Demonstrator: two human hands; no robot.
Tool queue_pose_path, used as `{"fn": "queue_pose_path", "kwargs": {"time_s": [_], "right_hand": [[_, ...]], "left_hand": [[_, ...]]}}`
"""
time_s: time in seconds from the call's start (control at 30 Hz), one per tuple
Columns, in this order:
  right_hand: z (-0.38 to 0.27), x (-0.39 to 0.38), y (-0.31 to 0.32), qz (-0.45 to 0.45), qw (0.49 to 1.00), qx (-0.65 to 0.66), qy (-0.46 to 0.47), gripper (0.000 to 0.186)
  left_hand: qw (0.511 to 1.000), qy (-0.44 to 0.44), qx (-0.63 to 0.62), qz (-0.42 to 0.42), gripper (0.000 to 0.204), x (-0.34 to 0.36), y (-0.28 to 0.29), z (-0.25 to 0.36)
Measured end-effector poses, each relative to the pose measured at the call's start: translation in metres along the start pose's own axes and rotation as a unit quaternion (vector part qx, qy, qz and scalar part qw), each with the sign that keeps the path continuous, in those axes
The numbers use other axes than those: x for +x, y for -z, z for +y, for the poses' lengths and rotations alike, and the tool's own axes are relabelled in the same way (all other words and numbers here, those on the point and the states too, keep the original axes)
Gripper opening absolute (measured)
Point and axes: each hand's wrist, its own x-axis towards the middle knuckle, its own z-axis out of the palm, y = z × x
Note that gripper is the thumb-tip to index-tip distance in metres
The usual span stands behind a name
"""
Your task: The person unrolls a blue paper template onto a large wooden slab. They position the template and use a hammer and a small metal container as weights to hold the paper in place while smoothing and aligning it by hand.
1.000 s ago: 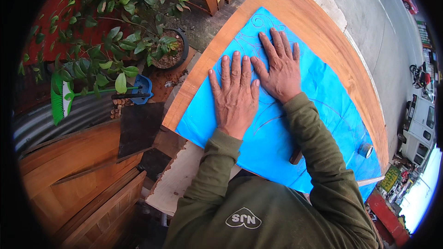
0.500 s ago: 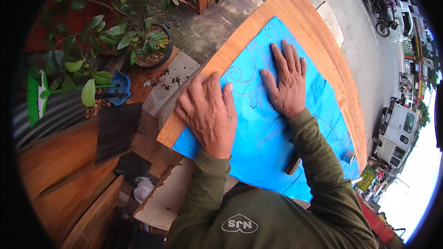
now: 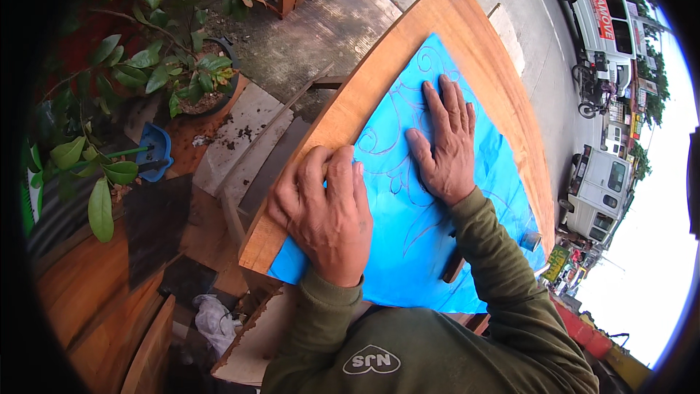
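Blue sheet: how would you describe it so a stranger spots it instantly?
Find the large brown wooden board in the middle. On it lies the blue sheet, under the right hand. Unlike the small blue dustpan at left, it is spread out and bears curling drawn lines.

Stained concrete point(image 3: 313, 51) adjoins a road point(image 3: 543, 66) beneath white sky point(image 3: 649, 270).

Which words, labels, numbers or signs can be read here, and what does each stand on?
Wording is not copied here, only placed.
Olive top: legible white letters, upside down, within a white outline.
Upper white van: large legible white letters on red.
Green sign: yellow lettering, too blurred to read surely.
Blue sheet: drawn curls, no words visible.
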Motion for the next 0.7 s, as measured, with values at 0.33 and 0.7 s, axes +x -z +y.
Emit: {"fn": "queue_pose_path", "kwargs": {"time_s": [0.33, 0.7], "right_hand": [[-0.0016, -0.0003, 0.0008, -0.007, 1.0, 0.0, -0.01, 0.078], [0.0009, -0.0037, -0.0024, 0.022, 1.0, -0.009, -0.013, 0.078]], "left_hand": [[1.0, 0.004, -0.002, -0.008, 0.038, 0.0004, 0.0021, -0.0021], [0.996, -0.048, 0.069, -0.004, 0.04, 0.0001, 0.0016, 0.0017]]}}
